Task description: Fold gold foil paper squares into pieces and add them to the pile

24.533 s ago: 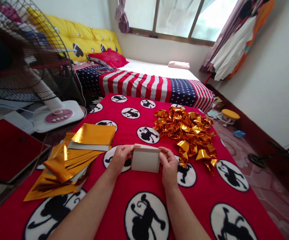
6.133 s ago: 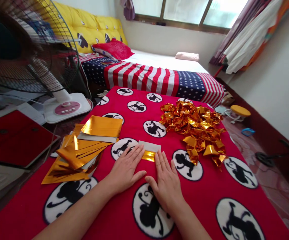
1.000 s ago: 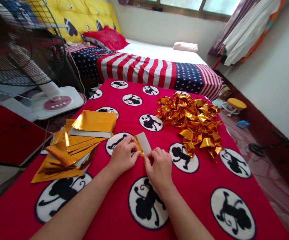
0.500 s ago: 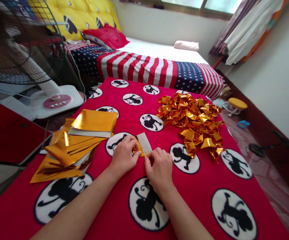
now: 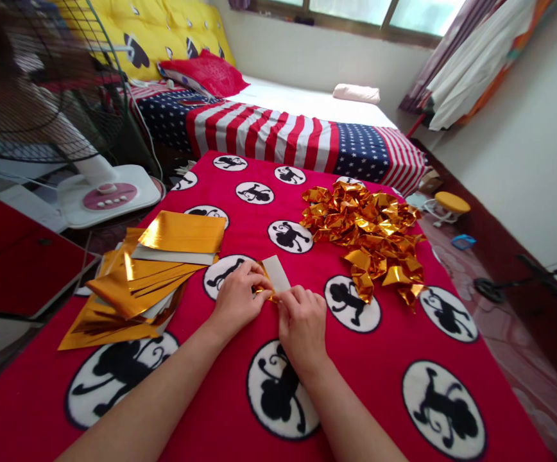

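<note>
Near the middle of the red cloth (image 5: 365,378), a partly folded sheet of gold paper (image 5: 275,274) shows its pale grey back. My left hand (image 5: 242,292) pinches its left side, with the fingers curled over it. The fingers of my right hand (image 5: 303,321) are closed on its lower right edge, close beside the left fingertips. A loose stack of flat gold sheets (image 5: 182,232) lies to the left. On the right is a heap of folded gold pieces (image 5: 365,221).
A fan with a white base (image 5: 110,192) stands at the left beside a dark red panel (image 5: 18,256). Behind the cloth is a bed with a flag-patterned cover (image 5: 269,131). A yellow stool (image 5: 453,202) is on the floor at the right.
My right hand's fingers have closed in slightly on the paper's lower edge. The view has shifted a little; the stack and the heap look the same.
</note>
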Tool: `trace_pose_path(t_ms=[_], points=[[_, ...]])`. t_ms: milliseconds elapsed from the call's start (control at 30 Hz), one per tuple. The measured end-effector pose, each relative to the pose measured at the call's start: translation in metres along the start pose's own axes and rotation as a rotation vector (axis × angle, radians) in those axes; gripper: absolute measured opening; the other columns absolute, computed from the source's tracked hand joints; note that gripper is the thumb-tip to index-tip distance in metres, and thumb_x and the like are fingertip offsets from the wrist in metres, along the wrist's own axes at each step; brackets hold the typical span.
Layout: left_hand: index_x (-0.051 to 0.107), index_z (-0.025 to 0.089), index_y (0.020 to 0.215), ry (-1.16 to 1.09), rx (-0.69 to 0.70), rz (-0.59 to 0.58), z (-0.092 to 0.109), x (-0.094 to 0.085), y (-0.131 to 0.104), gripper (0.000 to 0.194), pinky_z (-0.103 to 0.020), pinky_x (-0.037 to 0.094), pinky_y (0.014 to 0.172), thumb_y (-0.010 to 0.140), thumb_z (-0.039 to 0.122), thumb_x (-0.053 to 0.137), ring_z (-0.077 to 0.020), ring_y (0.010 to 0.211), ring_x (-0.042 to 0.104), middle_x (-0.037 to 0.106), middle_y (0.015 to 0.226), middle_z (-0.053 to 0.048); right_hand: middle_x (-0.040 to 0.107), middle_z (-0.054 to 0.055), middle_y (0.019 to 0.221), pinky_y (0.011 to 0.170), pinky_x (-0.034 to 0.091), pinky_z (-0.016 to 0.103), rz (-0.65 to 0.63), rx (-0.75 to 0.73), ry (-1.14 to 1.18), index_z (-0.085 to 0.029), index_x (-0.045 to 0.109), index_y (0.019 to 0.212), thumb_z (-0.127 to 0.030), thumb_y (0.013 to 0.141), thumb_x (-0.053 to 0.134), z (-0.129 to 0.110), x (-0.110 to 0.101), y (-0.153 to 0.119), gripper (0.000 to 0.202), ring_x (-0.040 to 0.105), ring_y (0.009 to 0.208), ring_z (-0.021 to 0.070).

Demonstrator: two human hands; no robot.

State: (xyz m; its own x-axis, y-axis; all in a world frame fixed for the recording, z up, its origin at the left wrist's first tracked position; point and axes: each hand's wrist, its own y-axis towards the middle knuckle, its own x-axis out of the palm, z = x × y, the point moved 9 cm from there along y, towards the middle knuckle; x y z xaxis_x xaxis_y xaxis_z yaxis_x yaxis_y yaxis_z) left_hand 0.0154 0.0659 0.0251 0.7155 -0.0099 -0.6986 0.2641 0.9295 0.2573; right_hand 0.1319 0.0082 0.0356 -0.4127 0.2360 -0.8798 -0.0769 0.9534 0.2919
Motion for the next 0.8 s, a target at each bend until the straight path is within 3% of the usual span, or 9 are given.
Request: trace_pose_path(t_ms=[133,267,500,800], points=[[0.074,0.023,0.075,-0.023,0.004,-0.07,-0.004,0.003,0.002,0.011,-0.032,0.048,0.085,0.076,0.017,0.065,-0.0173,0.09,0.059,0.06,0.096,-0.002,0.057,0.003,0.085,0.081,0.027,0.034,-0.013,-0.026,-0.04,-0.023,0.067,0.087,-0.025,0.095,0.048,0.001,-0.001,-0.002,0.021,0.047,0.082,0.018],[0.075,0.024,0.078,-0.042,0.032,-0.132,-0.005,0.004,0.003,0.016,-0.032,0.048,0.087,0.078,0.015,0.062,-0.0174,0.093,0.059,0.06,0.099,-0.003,0.057,0.003,0.085,0.082,0.027,0.036,-0.034,-0.05,-0.063,-0.027,0.069,0.094,-0.027,0.095,0.049,0.002,-0.004,-0.004,0.02,0.045,0.082,0.0182],[0.075,0.024,0.079,-0.03,0.037,-0.116,-0.005,0.004,0.003,0.017,-0.033,0.049,0.087,0.077,0.014,0.061,-0.0179,0.092,0.06,0.06,0.099,-0.004,0.055,0.004,0.088,0.085,0.027,0.039,-0.062,-0.112,-0.107,-0.032,0.066,0.11,-0.02,0.09,0.052,-0.002,-0.008,-0.011,0.027,0.043,0.084,0.0202],[0.075,0.023,0.077,-0.035,0.037,-0.09,-0.003,0.0,0.003,0.015,-0.033,0.05,0.087,0.076,0.014,0.062,-0.018,0.09,0.06,0.061,0.097,-0.004,0.055,0.005,0.087,0.083,0.029,0.038,-0.059,-0.13,-0.123,-0.03,0.066,0.113,-0.02,0.091,0.051,0.0,-0.013,-0.021,0.029,0.044,0.082,0.02]])
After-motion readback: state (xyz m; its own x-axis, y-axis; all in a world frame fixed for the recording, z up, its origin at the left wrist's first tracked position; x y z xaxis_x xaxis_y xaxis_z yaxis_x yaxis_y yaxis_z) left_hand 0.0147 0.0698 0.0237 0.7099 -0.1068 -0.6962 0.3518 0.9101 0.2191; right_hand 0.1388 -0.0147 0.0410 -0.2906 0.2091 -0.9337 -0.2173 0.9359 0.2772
